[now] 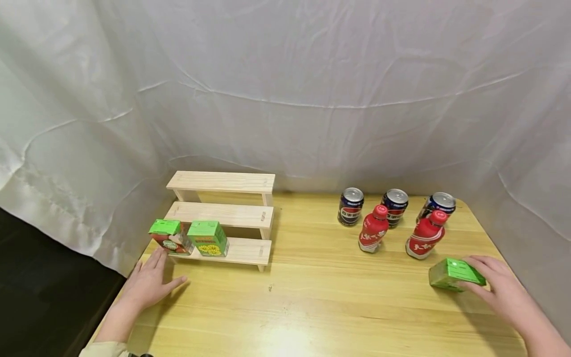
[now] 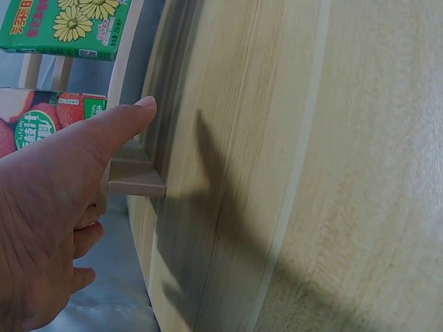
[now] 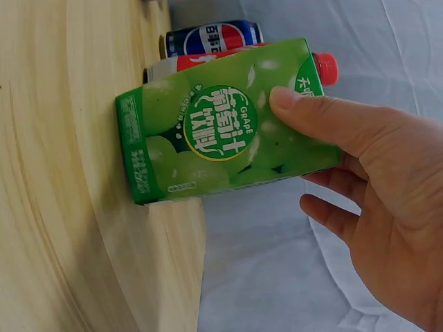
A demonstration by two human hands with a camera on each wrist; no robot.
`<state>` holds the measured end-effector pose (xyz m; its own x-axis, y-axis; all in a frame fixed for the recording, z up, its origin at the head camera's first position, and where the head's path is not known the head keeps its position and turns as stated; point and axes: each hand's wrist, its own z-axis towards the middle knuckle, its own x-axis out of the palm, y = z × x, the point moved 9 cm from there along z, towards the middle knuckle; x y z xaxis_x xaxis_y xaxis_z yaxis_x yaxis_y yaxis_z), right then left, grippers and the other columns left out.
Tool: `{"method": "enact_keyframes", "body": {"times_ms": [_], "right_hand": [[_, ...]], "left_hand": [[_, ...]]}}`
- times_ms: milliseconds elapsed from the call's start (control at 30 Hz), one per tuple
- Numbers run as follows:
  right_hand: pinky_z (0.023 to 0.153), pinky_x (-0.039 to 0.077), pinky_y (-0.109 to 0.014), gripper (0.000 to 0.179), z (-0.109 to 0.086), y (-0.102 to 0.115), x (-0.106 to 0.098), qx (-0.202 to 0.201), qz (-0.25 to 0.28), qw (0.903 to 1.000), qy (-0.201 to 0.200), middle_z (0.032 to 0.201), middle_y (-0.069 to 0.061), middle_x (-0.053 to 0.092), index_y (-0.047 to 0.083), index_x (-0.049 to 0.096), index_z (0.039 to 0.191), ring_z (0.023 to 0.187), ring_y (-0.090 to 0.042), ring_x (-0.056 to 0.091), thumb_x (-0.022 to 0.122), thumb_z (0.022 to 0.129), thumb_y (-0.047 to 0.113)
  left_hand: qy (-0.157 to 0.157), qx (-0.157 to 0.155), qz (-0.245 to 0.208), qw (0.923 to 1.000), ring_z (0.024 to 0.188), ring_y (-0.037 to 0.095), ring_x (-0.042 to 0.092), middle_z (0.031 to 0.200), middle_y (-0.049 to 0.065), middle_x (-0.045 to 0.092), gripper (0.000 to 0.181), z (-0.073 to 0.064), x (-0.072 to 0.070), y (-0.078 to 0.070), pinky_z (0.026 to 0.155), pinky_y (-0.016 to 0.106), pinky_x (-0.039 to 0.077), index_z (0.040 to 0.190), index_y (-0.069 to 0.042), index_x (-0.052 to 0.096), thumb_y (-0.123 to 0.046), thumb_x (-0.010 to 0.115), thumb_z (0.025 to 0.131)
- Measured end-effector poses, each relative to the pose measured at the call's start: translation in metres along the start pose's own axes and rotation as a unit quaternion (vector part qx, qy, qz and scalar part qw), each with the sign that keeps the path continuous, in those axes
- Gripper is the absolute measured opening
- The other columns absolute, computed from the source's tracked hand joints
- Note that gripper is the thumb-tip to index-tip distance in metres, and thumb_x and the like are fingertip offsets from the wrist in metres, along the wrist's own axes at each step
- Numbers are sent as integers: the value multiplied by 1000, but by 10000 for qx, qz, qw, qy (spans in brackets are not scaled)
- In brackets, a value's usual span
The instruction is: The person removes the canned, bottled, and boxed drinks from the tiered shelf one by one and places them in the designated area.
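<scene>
My right hand (image 1: 499, 285) grips a green grape juice carton (image 3: 221, 124) between thumb and fingers at the table's right side. The carton tilts a little; whether its base touches the table I cannot tell. By the shelf's left end, my left hand (image 1: 149, 285) has its fingers extended and thumb apart, holding nothing. Just beyond those fingers, a juice carton with red fruit pictures (image 1: 171, 239) stands on the lowest step of a wooden three-step shelf (image 1: 247, 252). Beside it on that step is a green carton with yellow flowers (image 1: 208, 240).
Two red bottles (image 1: 373, 229) (image 1: 426, 235) stand left of and behind the grape carton. Three dark blue cans (image 1: 350, 207) (image 1: 395, 206) (image 1: 441, 202) are behind them, near the pale curtain (image 1: 330, 139). The wooden table (image 1: 312, 287) ends at a dark area on the left.
</scene>
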<state>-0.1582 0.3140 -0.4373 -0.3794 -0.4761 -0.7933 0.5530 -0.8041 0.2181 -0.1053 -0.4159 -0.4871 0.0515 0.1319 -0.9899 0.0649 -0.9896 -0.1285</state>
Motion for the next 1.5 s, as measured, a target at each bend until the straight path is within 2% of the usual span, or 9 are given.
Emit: {"method": "enact_keyframes", "body": {"times_ms": [167, 433, 633, 767, 867, 1000, 1133, 1300, 1500], "right_hand": [[102, 6, 4, 51, -2, -7, -1, 91, -117, 9998, 123, 106, -22, 63, -6, 64, 111, 99, -32, 45, 84, 69, 15], [107, 13, -4, 53, -6, -21, -4, 329, -195, 9987, 333, 109, -25, 63, -4, 63, 119, 97, -37, 48, 82, 72, 12], [116, 6, -12, 51, -7, -27, -3, 547, -84, 9964, 645, 118, -30, 59, -2, 58, 129, 104, -44, 48, 75, 83, 11], [126, 7, -44, 56, -8, -29, 0, 619, 238, 9950, 750, 156, -2, 37, 7, 49, 143, 116, -54, 43, 67, 90, 8], [118, 9, -65, 61, -11, -30, 3, 738, 404, 9938, 723, 152, 27, 16, 13, 41, 149, 129, -60, 34, 63, 93, 6], [123, 4, -57, 61, -14, -28, 8, 1062, 487, 9917, 540, 163, 0, 18, 7, 40, 149, 143, -52, 22, 63, 93, 9], [124, 5, -55, 66, -11, -26, 18, 1674, 429, 9842, 397, 154, -31, 28, -5, 42, 143, 143, -52, 21, 68, 90, 25], [118, 12, -66, 72, -7, -24, 26, 2278, 215, 9732, 227, 155, -32, 24, -7, 41, 139, 140, -56, 22, 70, 89, 36], [117, 14, -67, 65, -8, -26, 26, 2330, 198, 9722, 143, 155, -30, 25, -8, 41, 137, 140, -54, 22, 66, 92, 31]], "left_hand": [[5, 4, 23, 10000, 142, 49, 24, 154, 36, 22, 109, 0, 0, 0, 113, 70, 15, 148, 14, 22, -69, 55, 86], [44, 4, 13, 10000, 142, 50, 23, 154, 36, 20, 109, 0, 1, 2, 113, 71, 14, 149, 14, 20, -68, 55, 86], [61, -6, 18, 10000, 142, 50, 22, 153, 37, 20, 110, 2, 2, 3, 113, 71, 14, 148, 15, 19, -69, 54, 86], [37, 5, 6, 10000, 142, 51, 22, 153, 37, 20, 110, 2, 2, 2, 112, 71, 14, 148, 15, 19, -69, 54, 87], [13, 20, 12, 10000, 142, 51, 23, 153, 37, 21, 109, 2, 2, 2, 112, 71, 14, 148, 15, 20, -68, 55, 87], [-25, 44, 74, 10000, 141, 51, 24, 153, 37, 21, 109, 2, 1, 1, 112, 71, 15, 148, 15, 21, -68, 55, 87], [-29, 23, 138, 9999, 141, 51, 24, 153, 37, 21, 110, 1, 2, 2, 112, 71, 16, 148, 15, 21, -69, 54, 86], [-10, -12, 132, 9999, 141, 50, 24, 154, 36, 20, 110, 1, 2, 3, 112, 71, 15, 149, 14, 20, -69, 54, 86], [-8, -23, 94, 10000, 141, 51, 24, 154, 36, 20, 110, 1, 3, 2, 112, 71, 15, 149, 14, 20, -69, 54, 86]]}}
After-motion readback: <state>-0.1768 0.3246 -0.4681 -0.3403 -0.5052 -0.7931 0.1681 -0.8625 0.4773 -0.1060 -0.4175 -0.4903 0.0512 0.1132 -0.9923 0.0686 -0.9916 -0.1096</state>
